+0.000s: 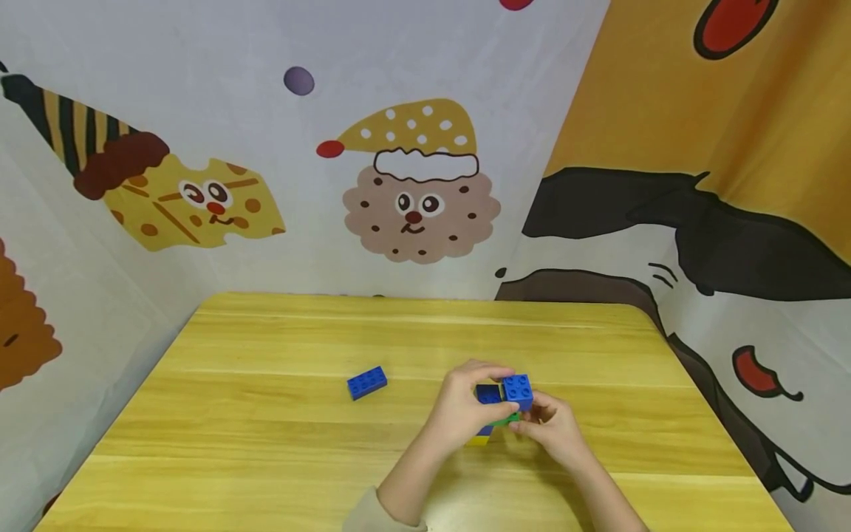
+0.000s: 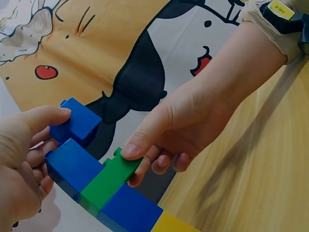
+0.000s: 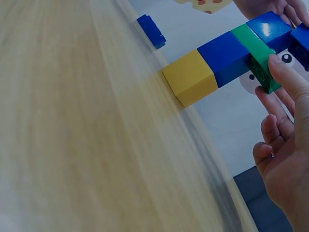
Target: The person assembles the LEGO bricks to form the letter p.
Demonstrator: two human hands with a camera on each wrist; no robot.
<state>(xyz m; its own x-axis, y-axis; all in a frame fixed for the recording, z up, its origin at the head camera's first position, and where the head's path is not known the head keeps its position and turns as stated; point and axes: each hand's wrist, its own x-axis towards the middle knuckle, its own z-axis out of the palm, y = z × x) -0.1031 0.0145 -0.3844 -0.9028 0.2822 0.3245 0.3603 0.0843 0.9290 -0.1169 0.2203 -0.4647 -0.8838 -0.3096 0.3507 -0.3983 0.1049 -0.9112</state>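
Loose blue block (image 1: 516, 390): you are holding it above the projecting end of the green block (image 2: 111, 178), just beside the upper blue block (image 2: 75, 166). It is not sitting on the green studs, which are showing bare in the left wrist view. Whether its side is touching the upper blue block, I cannot tell.

Grip: your left hand (image 1: 459, 403) is pinching the loose block between thumb and fingers. Your right hand (image 1: 553, 428) is pinching the green block's projecting end between thumb and forefinger, the other fingers curling loosely below.

Stack (image 3: 223, 57): from the bottom, a yellow block (image 3: 190, 83), a lower blue block (image 2: 131, 208), the green block and the upper blue block are standing in one column, with the green one jutting towards your right.

Step in hand, as judged: you are lining up the loose block with the bare studs while bracing the green one. The next move appears to be calling for square alignment and a downward press, with the right hand supporting the overhang against tipping.

Surroundings: a longer blue brick (image 1: 367, 383) is lying studs up on the table (image 1: 233, 414), well apart from the stack; a printed cloth (image 1: 253, 37) is hanging behind.
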